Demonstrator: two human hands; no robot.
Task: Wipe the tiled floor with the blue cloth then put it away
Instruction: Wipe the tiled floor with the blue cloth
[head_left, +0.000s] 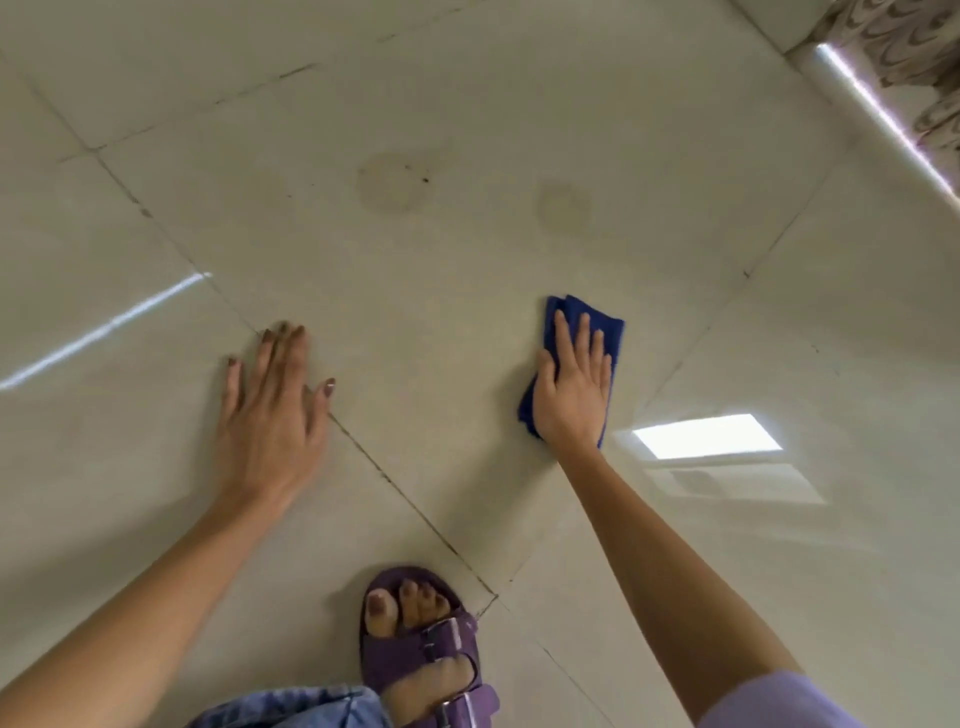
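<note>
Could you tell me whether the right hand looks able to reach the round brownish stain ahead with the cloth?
Probably yes: the right hand presses the blue cloth flat, and only bare tiled floor lies between it and the round stain. The arm looks fairly stretched, so leaning forward may be needed.

Floor tiles smooth, glossy glazed finish, mirroring bright light at 9 and 4 o'clock, with thin dark rough-looking grout lines and two duller matt patches near 12 o'clock. Cloth at 3 o'clock is soft matt blue fabric; curtain at 1 o'clock is matt printed cloth. At 6 o'clock the sandal looks matt, purple, suede-like, with shiny metal buckles, next to faded blue denim; at 5 o'clock a smooth matt lilac fabric sleeve.
</note>
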